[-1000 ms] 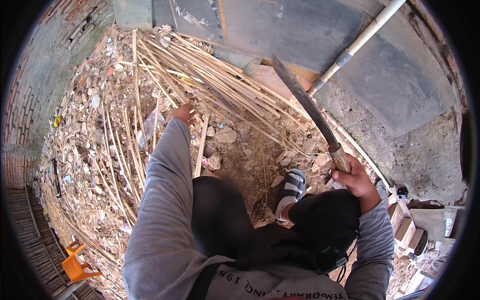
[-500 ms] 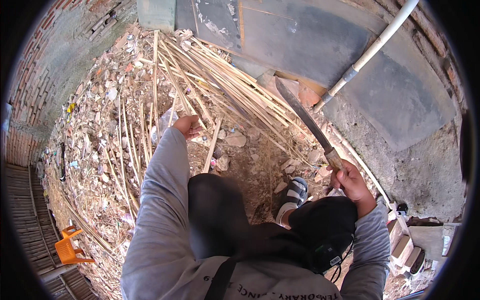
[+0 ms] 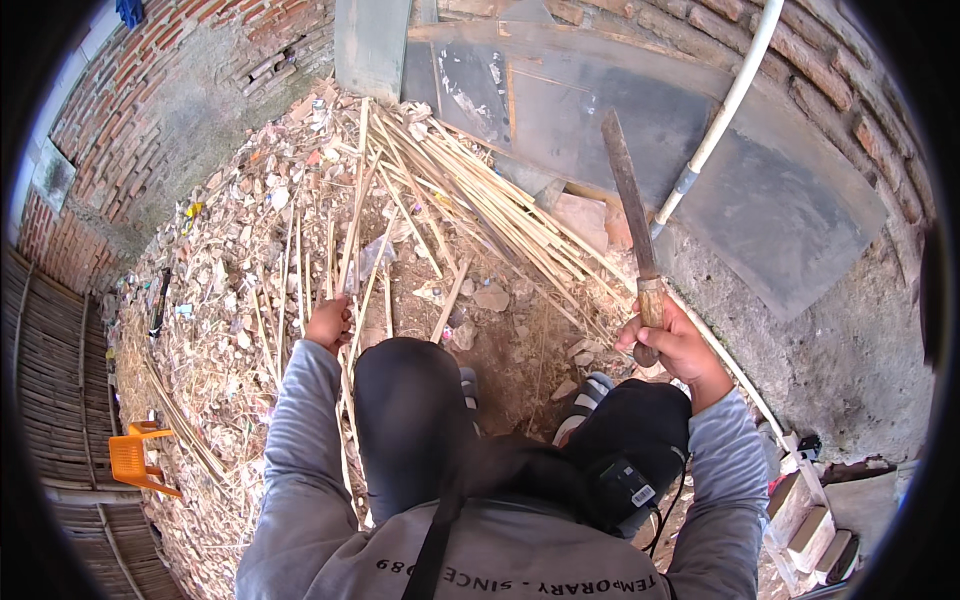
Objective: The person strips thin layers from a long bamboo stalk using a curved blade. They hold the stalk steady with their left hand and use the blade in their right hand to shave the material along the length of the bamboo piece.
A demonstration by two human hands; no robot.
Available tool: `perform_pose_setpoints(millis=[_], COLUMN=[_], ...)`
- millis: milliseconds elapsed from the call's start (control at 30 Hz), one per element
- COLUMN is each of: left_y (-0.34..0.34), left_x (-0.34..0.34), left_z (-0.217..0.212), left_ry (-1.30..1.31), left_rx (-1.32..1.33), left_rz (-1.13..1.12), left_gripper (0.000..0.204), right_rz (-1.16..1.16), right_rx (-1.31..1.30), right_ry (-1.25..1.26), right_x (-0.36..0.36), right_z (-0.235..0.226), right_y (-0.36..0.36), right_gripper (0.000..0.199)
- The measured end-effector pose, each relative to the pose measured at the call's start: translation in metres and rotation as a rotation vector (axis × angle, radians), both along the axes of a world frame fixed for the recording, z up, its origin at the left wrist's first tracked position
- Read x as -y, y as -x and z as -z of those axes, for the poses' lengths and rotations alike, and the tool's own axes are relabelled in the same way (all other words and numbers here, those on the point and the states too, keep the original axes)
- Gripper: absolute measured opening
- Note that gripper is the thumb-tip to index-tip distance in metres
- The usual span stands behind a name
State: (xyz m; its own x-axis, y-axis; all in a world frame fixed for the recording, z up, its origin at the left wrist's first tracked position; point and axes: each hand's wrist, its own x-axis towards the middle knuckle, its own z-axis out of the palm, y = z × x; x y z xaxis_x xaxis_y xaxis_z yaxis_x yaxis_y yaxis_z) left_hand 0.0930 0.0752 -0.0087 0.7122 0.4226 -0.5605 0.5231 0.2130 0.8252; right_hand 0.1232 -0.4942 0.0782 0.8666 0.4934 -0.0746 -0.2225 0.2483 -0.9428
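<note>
My right hand (image 3: 672, 345) is closed round the wooden handle of a machete (image 3: 632, 205). Its dark, worn blade points up and away, in front of the grey panels. My left hand (image 3: 330, 322) is low over the rubble at the left, fingers curled in a pinch at the near end of a long pale bamboo strip (image 3: 354, 215). The fingertips are partly hidden. Other loose strips lie beside that hand and under its forearm. Beyond my knees, a heap of bamboo strips (image 3: 510, 205) fans out toward the far wall.
Broken rubble and shavings (image 3: 230, 260) cover the ground at left. An orange plastic chair (image 3: 135, 458) stands at far left near a slatted bamboo wall (image 3: 55, 370). Grey panels (image 3: 790, 200) and a white pipe (image 3: 722, 120) lean at right. Wooden blocks (image 3: 812, 540) sit at lower right.
My left hand has drawn back toward me and left, to the bamboo strip's near end. The machete has swung more upright in my right hand. The view has tilted up, showing more wall.
</note>
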Motion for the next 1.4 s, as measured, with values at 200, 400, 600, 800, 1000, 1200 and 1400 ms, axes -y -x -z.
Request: perform_pose_setpoints(millis=[200, 400, 600, 800, 1000, 1200, 1400], left_y=[0.156, 0.234, 0.215, 0.189, 0.217, 0.245, 0.310], left_x=[0.012, 0.021, 0.058, 0.086, 0.079, 0.109, 0.099], left_z=[-0.034, -0.070, -0.127, -0.116, -0.093, -0.087, -0.052], left_ry=[0.060, 0.336, -0.129, -0.098, -0.238, -0.676, -0.571], left_rx=[0.091, 0.393, 0.143, 0.278, 0.179, 0.296, 0.169], left_rz=[-0.017, 0.121, 0.251, 0.295, 0.307, 0.325, 0.415], left_gripper=[0.023, 0.025, 0.020, 0.036, 0.052, 0.032, 0.032], right_rz=[0.006, -0.099, -0.061, 0.233, 0.176, 0.061, -0.064], right_rx=[0.043, 0.070, 0.264, 0.513, 0.782, 0.922, 1.147], right_ry=[0.242, 0.322, 0.162, 0.337, 0.521, 0.622, 0.820], right_x=[0.000, -0.025, -0.073, -0.079, -0.077, -0.086, -0.099], right_z=[-0.007, -0.030, -0.063, -0.041, -0.044, -0.025, -0.031], right_y=[-0.019, -0.035, -0.058, -0.074, -0.063, -0.066, -0.046], right_gripper=[0.042, 0.042, 0.038, 0.039, 0.034, 0.039, 0.047])
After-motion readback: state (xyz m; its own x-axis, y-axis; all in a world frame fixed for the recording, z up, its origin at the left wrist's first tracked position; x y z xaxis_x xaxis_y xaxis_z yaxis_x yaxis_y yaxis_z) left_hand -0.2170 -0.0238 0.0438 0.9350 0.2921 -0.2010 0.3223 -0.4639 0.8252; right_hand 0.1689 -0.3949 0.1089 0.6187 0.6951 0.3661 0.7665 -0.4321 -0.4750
